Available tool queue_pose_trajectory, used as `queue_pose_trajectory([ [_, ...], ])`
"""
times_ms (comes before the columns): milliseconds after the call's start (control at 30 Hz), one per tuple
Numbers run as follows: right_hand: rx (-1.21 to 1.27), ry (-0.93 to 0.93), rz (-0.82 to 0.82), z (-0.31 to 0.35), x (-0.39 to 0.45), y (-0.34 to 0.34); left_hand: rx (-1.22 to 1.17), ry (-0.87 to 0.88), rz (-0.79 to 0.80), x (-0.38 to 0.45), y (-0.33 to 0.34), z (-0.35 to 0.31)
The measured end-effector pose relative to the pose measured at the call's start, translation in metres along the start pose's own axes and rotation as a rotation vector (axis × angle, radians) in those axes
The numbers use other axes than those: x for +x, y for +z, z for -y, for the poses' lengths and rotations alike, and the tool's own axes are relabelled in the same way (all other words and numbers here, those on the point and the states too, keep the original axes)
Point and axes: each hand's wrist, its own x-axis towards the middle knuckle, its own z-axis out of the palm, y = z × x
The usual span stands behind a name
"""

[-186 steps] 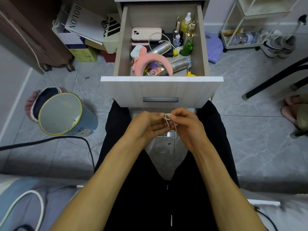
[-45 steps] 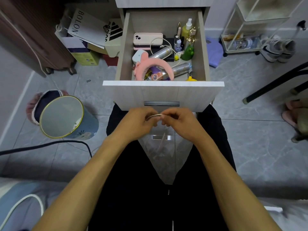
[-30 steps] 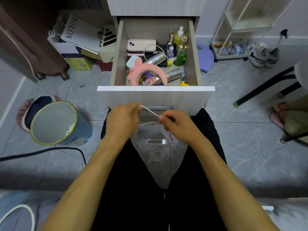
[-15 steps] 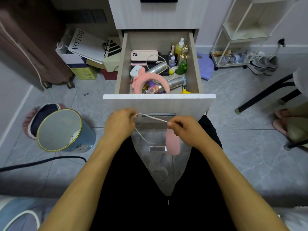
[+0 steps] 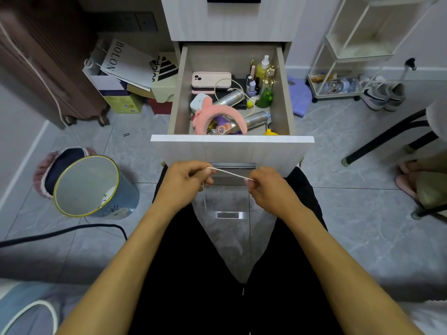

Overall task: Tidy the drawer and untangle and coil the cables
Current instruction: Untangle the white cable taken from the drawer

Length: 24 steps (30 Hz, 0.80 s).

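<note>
While both hands pinch a thin white cable (image 5: 229,174) pulled taut between them, the left hand (image 5: 185,178) and right hand (image 5: 267,187) hover just below the open drawer (image 5: 232,142) at 12 o'clock. Inside the drawer lie a pink phone (image 5: 211,79), a pink headband (image 5: 221,114), silver canisters (image 5: 256,118), small bottles (image 5: 262,67) and another white cord (image 5: 235,85). At 9 o'clock, a blue bin (image 5: 96,187) with a gold rim stands on the floor.
</note>
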Motion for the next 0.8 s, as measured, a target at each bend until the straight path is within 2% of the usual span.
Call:
queue_pose_trajectory([
  [167,0.014,0.156,-0.028,-0.004,-0.004,0.014,-0.076,-0.026,0.006,-0.007,0.004,0.01],
  [267,0.169,0.251,-0.047,-0.003,-0.003,0.016,-0.069,-0.041,0.002,-0.011,0.005,0.016],
  [333,0.292,0.283,-0.042,0.0,-0.002,0.012,-0.035,-0.084,0.065,-0.011,0.002,0.019],
  [400,0.338,0.239,-0.03,0.006,0.0,0.007,0.006,-0.154,0.145,-0.008,0.001,0.019],
  [500,0.398,0.089,-0.032,0.021,0.006,-0.002,0.113,-0.142,0.15,0.004,0.004,0.011],
  [600,0.405,-0.083,-0.083,0.033,0.01,-0.011,-0.002,-0.185,0.351,0.015,0.006,-0.002],
  [667,0.403,-0.141,-0.109,0.035,0.01,-0.015,-0.022,-0.182,0.428,0.018,0.007,-0.004],
  [733,0.427,-0.154,-0.152,0.032,0.009,-0.016,0.031,-0.147,0.375,0.019,0.01,-0.005],
  [800,0.465,-0.158,-0.233,0.027,0.007,-0.014,0.068,-0.089,0.211,0.02,0.013,-0.003],
])
